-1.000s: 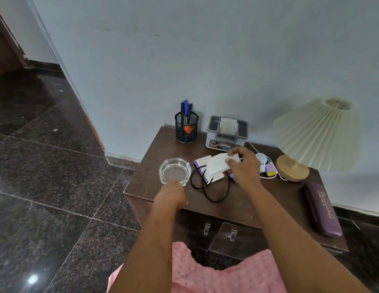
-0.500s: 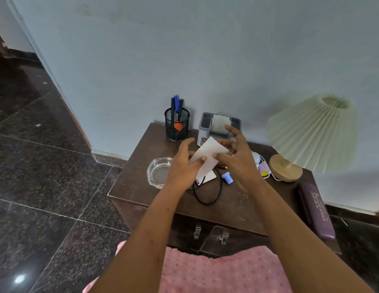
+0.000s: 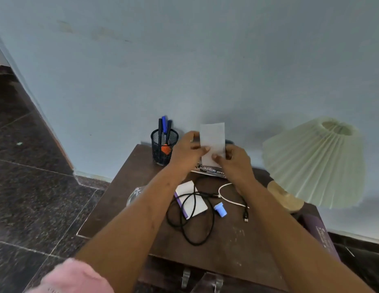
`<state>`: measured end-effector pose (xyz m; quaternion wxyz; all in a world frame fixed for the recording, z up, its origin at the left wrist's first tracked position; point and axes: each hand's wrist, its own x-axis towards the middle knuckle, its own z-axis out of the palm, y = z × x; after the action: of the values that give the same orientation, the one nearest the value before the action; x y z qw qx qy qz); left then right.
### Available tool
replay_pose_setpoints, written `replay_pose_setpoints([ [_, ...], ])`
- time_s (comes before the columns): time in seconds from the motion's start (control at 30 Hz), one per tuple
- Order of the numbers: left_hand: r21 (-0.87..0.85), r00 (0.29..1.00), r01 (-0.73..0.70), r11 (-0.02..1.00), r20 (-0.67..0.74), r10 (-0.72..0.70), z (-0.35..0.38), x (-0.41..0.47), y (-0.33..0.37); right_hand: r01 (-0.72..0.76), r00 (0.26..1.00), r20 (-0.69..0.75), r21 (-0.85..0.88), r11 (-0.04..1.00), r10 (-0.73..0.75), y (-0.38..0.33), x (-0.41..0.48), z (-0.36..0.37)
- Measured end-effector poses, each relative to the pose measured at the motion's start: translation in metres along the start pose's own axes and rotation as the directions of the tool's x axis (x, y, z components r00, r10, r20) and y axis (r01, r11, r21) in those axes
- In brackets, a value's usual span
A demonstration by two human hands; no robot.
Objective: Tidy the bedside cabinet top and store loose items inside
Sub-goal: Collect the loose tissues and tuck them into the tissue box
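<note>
Both hands hold a white sheet of paper (image 3: 213,136) upright above the back of the brown bedside cabinet top (image 3: 231,235). My left hand (image 3: 187,151) pinches its left lower edge and my right hand (image 3: 235,160) pinches its lower right. Behind the hands, the grey tissue box (image 3: 209,170) is mostly hidden. On the top lie a small white notepad with a purple spine (image 3: 190,199), a black cable (image 3: 190,220) looped over it, a white cable (image 3: 228,197) and a small blue cap (image 3: 220,209).
A black mesh pen holder (image 3: 163,145) stands at the back left. A glass ashtray (image 3: 134,194) shows past my left forearm. A pleated lamp (image 3: 315,163) on a wooden base and a purple case (image 3: 319,235) sit at the right. Drawer handles (image 3: 186,279) show below the front edge.
The paper was lifted off the notepad by my right hand, my left hand left the ashtray and joined it, and both raised the sheet upright toward the tissue box.
</note>
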<state>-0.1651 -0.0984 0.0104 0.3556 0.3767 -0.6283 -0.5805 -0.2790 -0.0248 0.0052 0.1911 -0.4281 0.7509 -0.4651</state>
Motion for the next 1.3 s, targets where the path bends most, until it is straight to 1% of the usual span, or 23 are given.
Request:
replay_pose_setpoints([
  [0.07,0.199,0.997,-0.071,0.977,0.02,0.068,-0.001,0.024,0.007,0.025,1.0,0.019,-0.101,0.995,-0.023,-0.002,0.027,-0.003],
  [0.13,0.442,0.991,-0.132,0.887,0.038,0.128,-0.002,0.045,0.009,0.053,0.997,0.058,-0.241,0.969,-0.04,0.001,0.048,-0.002],
  [0.17,0.525,0.988,-0.152,0.838,0.051,0.148,-0.003,0.054,0.008,0.07,0.995,0.085,-0.315,0.947,-0.046,0.004,0.056,-0.001],
  [0.27,0.642,0.979,-0.198,0.741,0.091,0.183,-0.003,0.074,0.001,0.096,0.99,0.14,-0.452,0.887,-0.036,0.014,0.072,0.006],
  [0.37,0.659,0.966,-0.256,0.707,0.146,0.213,-0.002,0.084,-0.007,0.122,0.991,0.117,-0.532,0.838,-0.071,0.024,0.078,0.013],
  [0.47,0.629,0.949,-0.311,0.712,0.169,0.265,0.0,0.09,-0.01,0.148,0.989,0.073,-0.593,0.792,-0.13,0.03,0.079,0.017],
  [0.53,0.651,0.94,-0.34,0.678,0.213,0.267,0.001,0.092,-0.011,0.151,0.988,0.065,-0.608,0.779,-0.141,0.031,0.079,0.017],
  [0.63,0.703,0.939,-0.343,0.623,0.24,0.246,0.003,0.093,-0.011,0.143,0.99,0.082,-0.558,0.818,-0.118,0.032,0.077,0.015],
  [0.73,0.737,0.938,-0.347,0.581,0.258,0.232,0.006,0.091,-0.009,0.158,0.987,0.071,-0.504,0.849,-0.142,0.031,0.075,0.011],
  [0.8,0.773,0.934,-0.357,0.525,0.286,0.214,0.007,0.088,-0.008,0.165,0.986,0.078,-0.452,0.877,-0.145,0.03,0.074,0.006],
  [0.87,0.815,0.925,-0.378,0.439,0.317,0.208,0.008,0.085,-0.008,0.179,0.984,0.084,-0.381,0.907,-0.158,0.028,0.073,0.003],
  [0.93,0.84,0.907,-0.415,0.349,0.352,0.232,0.009,0.082,-0.008,0.212,0.977,0.052,-0.346,0.914,-0.206,0.027,0.071,0.0],
  [1.0,0.855,0.895,-0.431,0.289,0.365,0.255,0.011,0.08,-0.007,0.229,0.972,0.033,-0.338,0.913,-0.232,0.026,0.07,-0.002],
  [1.07,0.865,0.904,-0.411,0.288,0.347,0.248,0.013,0.081,-0.005,0.228,0.973,0.059,-0.399,0.888,-0.223,0.028,0.069,-0.003],
  [1.17,0.855,0.914,-0.399,0.331,0.342,0.217,0.015,0.082,-0.004,0.243,0.967,0.074,-0.546,0.802,-0.243,0.033,0.067,-0.003],
  [1.2,0.847,0.91,-0.408,0.34,0.347,0.228,0.015,0.081,-0.005,0.251,0.963,0.071,-0.575,0.778,-0.258,0.034,0.067,-0.003],
  [1.27,0.828,0.882,-0.447,0.338,0.345,0.321,0.014,0.081,-0.006,0.257,0.959,0.066,-0.606,0.753,-0.274,0.033,0.067,-0.001],
  [1.3,0.819,0.862,-0.466,0.334,0.335,0.38,0.014,0.08,-0.006,0.253,0.961,0.069,-0.603,0.757,-0.266,0.032,0.067,-0.001],
])
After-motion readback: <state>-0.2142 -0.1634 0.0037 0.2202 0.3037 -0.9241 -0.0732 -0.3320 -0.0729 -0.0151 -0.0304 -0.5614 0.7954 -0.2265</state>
